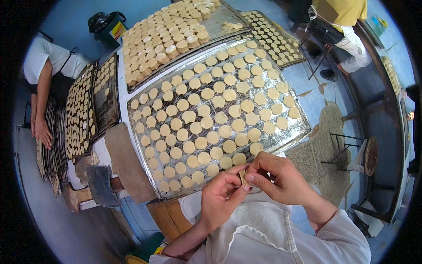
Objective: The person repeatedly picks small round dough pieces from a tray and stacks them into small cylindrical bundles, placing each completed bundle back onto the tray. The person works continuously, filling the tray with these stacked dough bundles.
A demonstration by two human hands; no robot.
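Between the fingers of my left hand and my right hand is a small stack of thin dough discs, held on edge. Both hands pinch it, just over the near edge of a metal baking tray. Rows of flat, pale dough rounds cover most of that tray, some with slightly uneven rims. The closest round lies just beyond my right fingers. My fingers hide part of the stack.
Behind stands another tray with many stacked dough discs. Filled trays lie at left, beside a co-worker's hand. Another person is at upper right. A stool stands on the right; a dark bin is at the back.
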